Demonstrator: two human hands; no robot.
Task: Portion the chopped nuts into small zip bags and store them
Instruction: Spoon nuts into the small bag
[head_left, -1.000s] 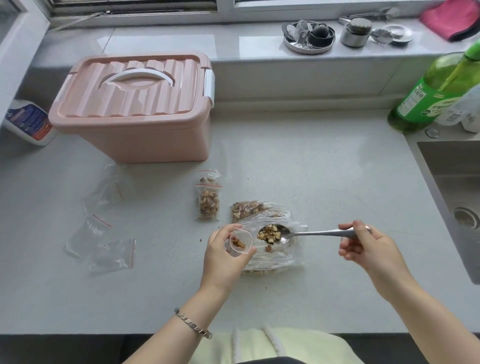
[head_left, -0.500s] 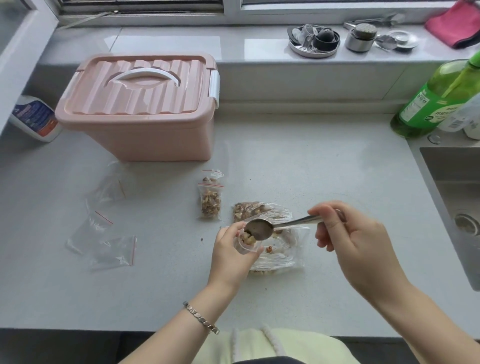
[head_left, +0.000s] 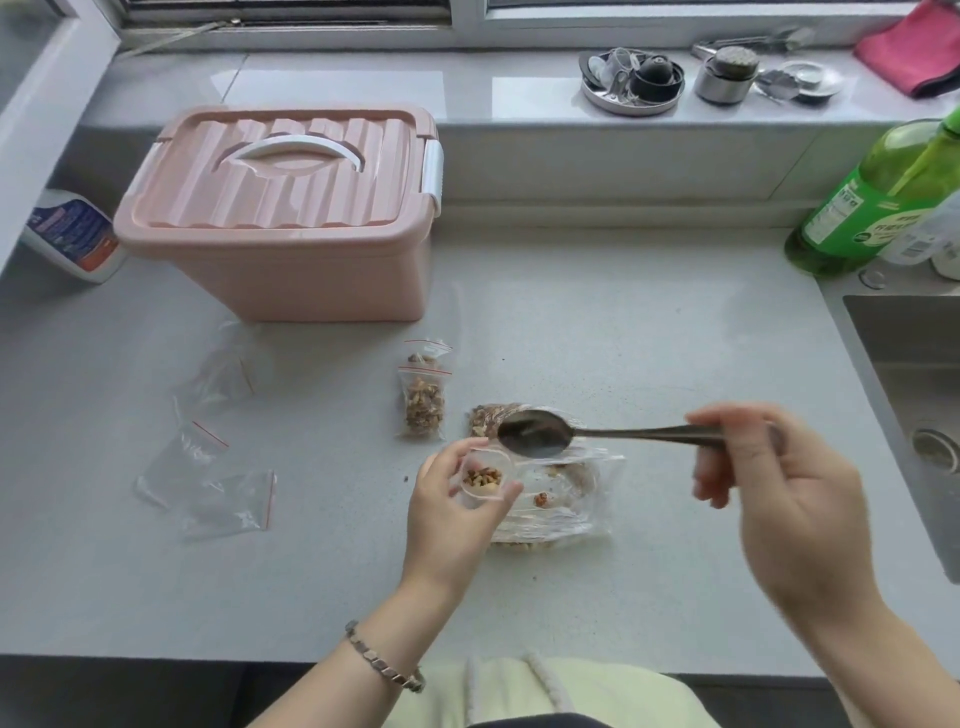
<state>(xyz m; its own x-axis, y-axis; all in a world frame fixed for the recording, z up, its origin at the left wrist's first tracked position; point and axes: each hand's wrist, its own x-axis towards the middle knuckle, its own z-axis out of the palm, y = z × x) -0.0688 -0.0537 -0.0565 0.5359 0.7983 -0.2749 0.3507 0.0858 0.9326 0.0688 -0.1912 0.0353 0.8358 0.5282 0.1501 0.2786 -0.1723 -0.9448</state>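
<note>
Portioning looks partway done: our left hand (head_left: 452, 525) pinches a part-filled zip bag (head_left: 483, 475), and our right hand (head_left: 779, 499) grips an empty spoon (head_left: 535, 434) above the supply bag (head_left: 561, 504) between them. Filled bags (head_left: 425, 410) lie just beyond the left hand; empty bags (head_left: 208, 478) wait farther left.

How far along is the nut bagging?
Done: two small bags with nuts lie near the pink box. In hand: the left hand holds a third bag open, partly filled; the right hand holds the spoon, empty, just above it. Left: nuts remain in the big bag, empty bags wait at the left, and the box is shut.
</note>
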